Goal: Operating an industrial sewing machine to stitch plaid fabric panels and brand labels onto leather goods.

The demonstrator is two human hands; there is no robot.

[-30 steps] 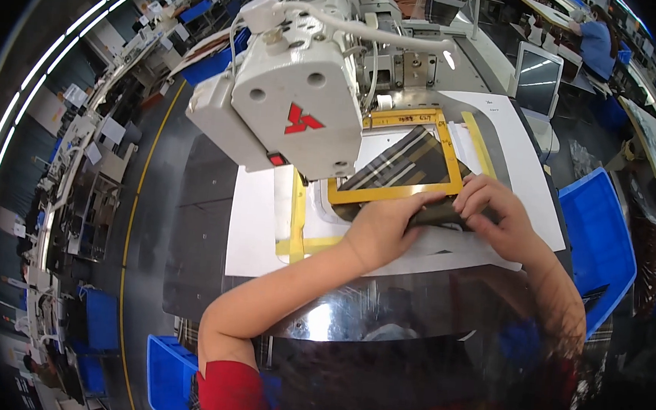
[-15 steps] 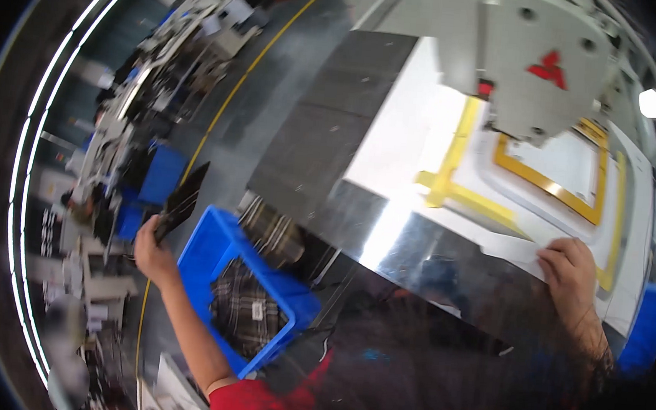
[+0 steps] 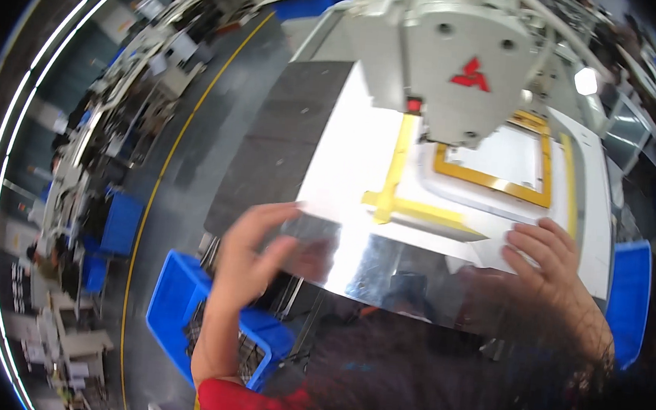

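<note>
A white sewing machine head point(image 3: 462, 69) overhangs a yellow rectangular frame point(image 3: 491, 185) with a white inside, set on white sheeting point(image 3: 347, 160) edged with yellow tape point(image 3: 401, 161). My left hand point(image 3: 251, 257) is empty and slightly blurred, its thumb and fingers spread above the front-left of the steel table point(image 3: 354, 265). My right hand point(image 3: 543, 260), right of it, has curled fingers gripping a lifted corner of white paper point(image 3: 486, 252) below the frame.
A blue bin point(image 3: 170, 297) with dark plaid fabric stands below the table's left. Another blue bin point(image 3: 628, 306) is at the right. An aisle with a yellow floor line point(image 3: 166, 161) runs along the left, past workstations point(image 3: 145, 75) and a seated person point(image 3: 50, 264).
The plaid fabric has left the frame; my left hand carried a dark piece out leftward, then returned empty to the table edge. My right hand moved to the paper's corner.
</note>
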